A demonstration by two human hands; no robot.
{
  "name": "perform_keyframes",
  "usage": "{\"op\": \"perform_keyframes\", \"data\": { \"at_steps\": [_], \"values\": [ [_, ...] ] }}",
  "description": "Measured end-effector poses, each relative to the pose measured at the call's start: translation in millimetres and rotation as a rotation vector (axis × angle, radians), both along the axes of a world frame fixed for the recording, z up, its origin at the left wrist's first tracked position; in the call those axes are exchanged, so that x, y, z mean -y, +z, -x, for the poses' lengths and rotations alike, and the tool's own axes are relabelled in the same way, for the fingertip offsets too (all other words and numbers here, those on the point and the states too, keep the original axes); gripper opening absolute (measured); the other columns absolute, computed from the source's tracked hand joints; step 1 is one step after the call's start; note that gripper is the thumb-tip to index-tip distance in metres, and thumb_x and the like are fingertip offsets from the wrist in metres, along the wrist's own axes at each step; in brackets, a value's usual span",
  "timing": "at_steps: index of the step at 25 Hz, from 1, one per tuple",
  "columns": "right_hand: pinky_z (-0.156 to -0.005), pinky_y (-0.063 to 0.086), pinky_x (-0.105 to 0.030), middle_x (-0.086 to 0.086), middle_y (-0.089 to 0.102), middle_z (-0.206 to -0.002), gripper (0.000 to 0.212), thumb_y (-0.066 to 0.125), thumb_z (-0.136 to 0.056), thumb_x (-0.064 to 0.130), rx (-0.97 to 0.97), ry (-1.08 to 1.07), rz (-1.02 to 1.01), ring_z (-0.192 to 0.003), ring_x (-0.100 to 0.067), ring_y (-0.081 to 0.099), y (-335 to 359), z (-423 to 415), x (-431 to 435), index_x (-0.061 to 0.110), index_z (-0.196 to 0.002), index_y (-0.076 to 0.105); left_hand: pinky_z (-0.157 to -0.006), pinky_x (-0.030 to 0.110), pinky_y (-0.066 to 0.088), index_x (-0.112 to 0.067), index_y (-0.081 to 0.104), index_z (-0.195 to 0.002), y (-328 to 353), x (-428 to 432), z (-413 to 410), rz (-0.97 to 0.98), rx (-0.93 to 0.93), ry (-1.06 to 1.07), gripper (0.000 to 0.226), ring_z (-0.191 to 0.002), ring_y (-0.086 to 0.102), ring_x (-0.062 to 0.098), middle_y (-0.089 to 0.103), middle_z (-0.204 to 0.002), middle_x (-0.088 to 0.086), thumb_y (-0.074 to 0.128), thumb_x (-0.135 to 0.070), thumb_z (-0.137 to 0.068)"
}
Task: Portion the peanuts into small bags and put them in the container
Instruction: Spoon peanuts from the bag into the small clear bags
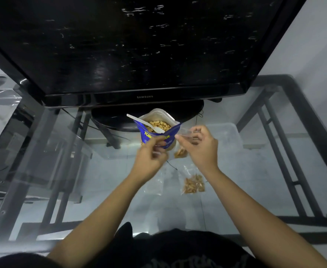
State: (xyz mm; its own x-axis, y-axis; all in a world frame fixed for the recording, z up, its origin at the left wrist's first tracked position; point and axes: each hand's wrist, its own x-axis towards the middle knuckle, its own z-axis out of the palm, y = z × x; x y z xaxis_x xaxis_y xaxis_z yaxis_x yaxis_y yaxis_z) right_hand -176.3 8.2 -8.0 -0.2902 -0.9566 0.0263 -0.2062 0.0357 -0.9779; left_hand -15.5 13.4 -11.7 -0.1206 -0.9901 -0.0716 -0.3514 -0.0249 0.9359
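Note:
An open blue peanut pouch (155, 132) stands on the glass table, peanuts (158, 124) showing inside with a white plastic spoon (145, 123) stuck in. In front of it, my left hand (151, 157) and my right hand (199, 146) pinch the top edge of a small clear bag (180, 151) with a few peanuts hanging at its bottom. A filled small bag (194, 183) lies flat on the glass nearer to me. A clear plastic container (230, 136) sits to the right of my right hand.
A black Samsung television (120, 45) on a round stand (120, 117) fills the far side of the glass table (81, 161). Empty clear bags (155, 182) lie left of the filled one. A black metal frame (286, 151) shows beneath the glass.

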Motion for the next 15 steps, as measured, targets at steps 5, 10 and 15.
{"op": "perform_keyframes", "data": {
  "at_steps": [5,10,15],
  "values": [
    [-0.059,0.045,-0.012,0.002,0.066,-0.096,0.047,0.076,-0.071,0.045,-0.007,0.063,-0.409,-0.085,-0.009,0.063,-44.3,6.9,-19.8,0.021,-0.103,0.051,-0.084,0.039,0.055,-0.011,0.065,-0.1,-52.1,-29.0,26.6,-0.335,-0.028,-0.03,0.022,-0.081,0.066,0.02,0.07,-0.089,0.007,0.071,-0.019,-0.081],
    [-0.069,0.046,-0.02,-0.002,0.067,-0.095,0.015,0.06,-0.089,0.027,-0.262,0.124,-0.525,-0.084,-0.014,0.061,-79.9,20.2,-24.1,0.014,-0.097,0.063,-0.08,0.038,0.054,-0.007,0.069,-0.083,-80.7,-50.4,35.8,-0.502,0.081,-0.026,0.011,-0.063,0.059,0.017,0.065,-0.069,0.006,0.064,-0.016,-0.084],
    [-0.065,0.04,-0.02,-0.008,0.07,-0.091,0.012,0.057,-0.09,0.017,-0.559,0.109,-0.478,-0.082,-0.021,0.063,-95.8,16.7,-26.1,0.009,-0.092,0.065,-0.072,0.036,0.055,-0.005,0.065,-0.086,-91.0,-58.3,43.4,-0.39,0.274,0.021,0.02,-0.063,0.06,0.02,0.067,-0.072,0.01,0.067,-0.025,-0.083]
  ]
}}
